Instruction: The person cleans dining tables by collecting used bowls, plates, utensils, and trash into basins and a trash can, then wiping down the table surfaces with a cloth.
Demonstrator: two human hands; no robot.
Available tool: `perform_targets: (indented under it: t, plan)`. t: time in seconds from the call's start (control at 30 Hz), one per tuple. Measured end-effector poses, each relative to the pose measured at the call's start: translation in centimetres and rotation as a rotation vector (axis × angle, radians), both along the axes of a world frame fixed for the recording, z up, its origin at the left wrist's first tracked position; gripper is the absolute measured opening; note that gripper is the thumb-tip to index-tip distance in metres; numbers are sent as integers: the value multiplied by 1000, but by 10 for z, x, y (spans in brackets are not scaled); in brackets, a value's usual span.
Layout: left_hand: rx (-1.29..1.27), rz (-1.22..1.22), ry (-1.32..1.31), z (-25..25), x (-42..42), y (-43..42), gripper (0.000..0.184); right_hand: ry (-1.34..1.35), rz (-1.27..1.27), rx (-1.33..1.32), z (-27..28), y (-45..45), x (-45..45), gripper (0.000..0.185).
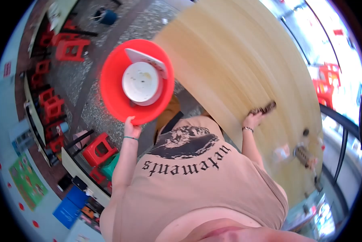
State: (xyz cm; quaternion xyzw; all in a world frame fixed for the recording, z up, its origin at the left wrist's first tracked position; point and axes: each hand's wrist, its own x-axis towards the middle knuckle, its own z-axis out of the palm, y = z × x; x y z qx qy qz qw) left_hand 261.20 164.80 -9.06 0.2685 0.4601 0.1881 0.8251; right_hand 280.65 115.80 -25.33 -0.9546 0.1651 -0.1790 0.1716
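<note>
A red plastic basin (109, 86) is at the left, beside the round wooden table (225, 52). My left hand (131, 128) grips its near rim, thumb up along the edge. Inside the basin stands a white round container (142, 80) with a stained bottom. A flat white piece (146, 59) with dark marks on it leans behind the container. On the tabletop to the right, my right hand (253, 119) is closed on a dark brown mottled rag (268, 107), slightly blurred, its free end pointing away from me.
Near the table's right edge lie a pale packet (281, 152), a brown holder (303, 155) and a small dark round thing (305, 132). Red stools (100, 149) and narrow tables line the left side. A blue bin (106, 17) stands on the speckled floor (90, 76).
</note>
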Motion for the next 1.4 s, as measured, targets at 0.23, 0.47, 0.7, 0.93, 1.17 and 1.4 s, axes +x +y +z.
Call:
perform_targets:
  t: [0.23, 0.47, 0.7, 0.93, 1.17, 1.4]
  plan:
    - [-20, -74, -29, -70, -23, 101, 27, 89, 399, 79, -30, 229, 27, 53]
    - [18, 25, -50, -66, -16, 194, 32, 55, 636, 685, 12, 430, 115, 37]
    - [-39, 43, -27, -52, 79, 367, 32, 184, 641, 1246, 93, 541, 205, 35]
    - [-38, 176, -33, 7, 183, 512, 27, 380, 523, 1300, 130, 682, 347, 34]
    - [-18, 232, -90, 75, 305, 662, 24, 311, 1040, 1188, 236, 972, 411, 30]
    - [73, 109, -133, 104, 431, 867, 25, 585, 788, 1742, 299, 1173, 452, 18]
